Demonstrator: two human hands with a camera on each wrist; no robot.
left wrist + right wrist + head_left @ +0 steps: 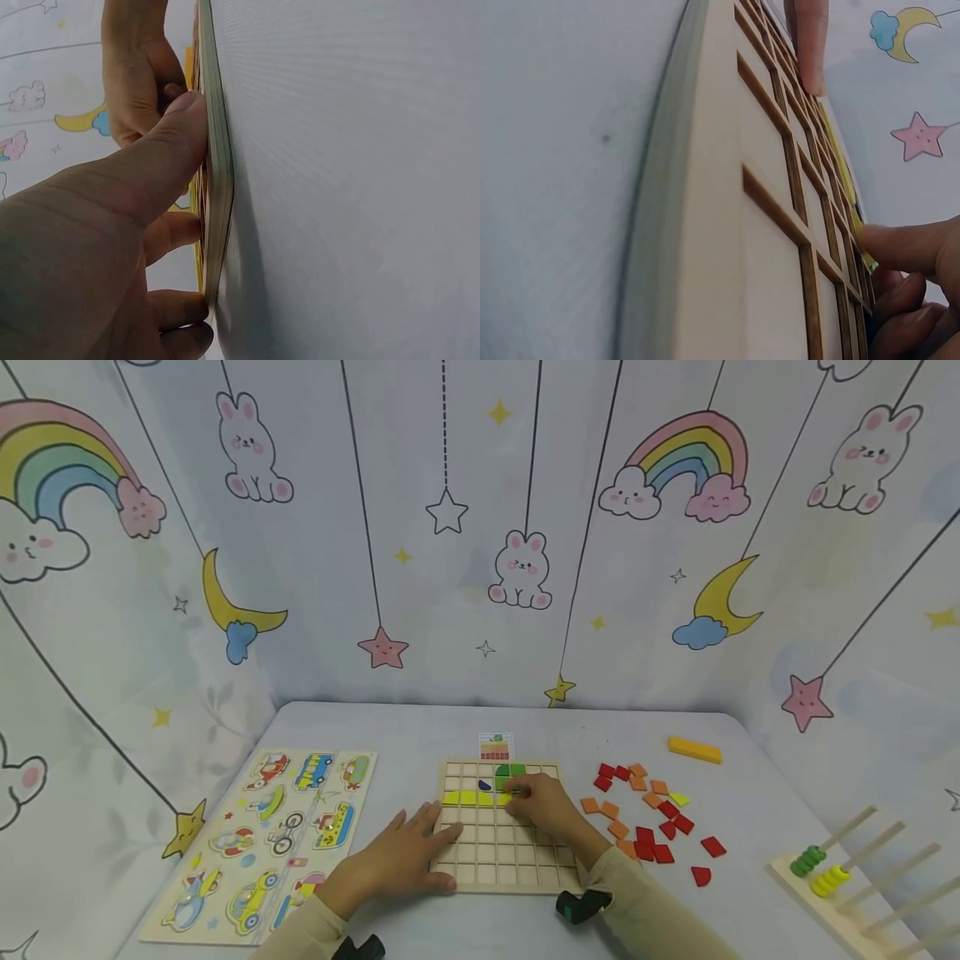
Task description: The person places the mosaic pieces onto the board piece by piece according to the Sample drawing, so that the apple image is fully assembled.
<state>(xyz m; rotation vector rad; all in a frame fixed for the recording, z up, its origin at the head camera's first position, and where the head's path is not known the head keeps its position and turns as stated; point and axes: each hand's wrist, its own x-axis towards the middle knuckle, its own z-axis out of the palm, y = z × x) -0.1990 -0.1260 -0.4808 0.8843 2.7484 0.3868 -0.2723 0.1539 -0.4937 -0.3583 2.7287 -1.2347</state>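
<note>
A wooden grid board (pixel 510 887) lies flat on the table, with a row of yellow tiles (pixel 467 797) across its upper part. Above that row sit green pieces (pixel 512 771) and a small dark blue piece (pixel 484 785). My left hand (pixel 401 860) rests at the board's left side, fingers spread, thumb and fingertips against its edge and surface. My right hand (pixel 546 810) reaches over the board and pinches a yellow tile at the row's right end, its fingers mostly covering the tile. In the right wrist view, the right thumb (pixel 900 246) presses near the yellow and green pieces.
A small pattern card (pixel 496 746) lies behind the board. Loose red tiles (pixel 663 853) and orange tiles (pixel 589 806) are scattered to the right, below a yellow block (pixel 695 750). A vehicle puzzle board (pixel 247 814) lies left; a peg counting stand (pixel 832 906) stands right.
</note>
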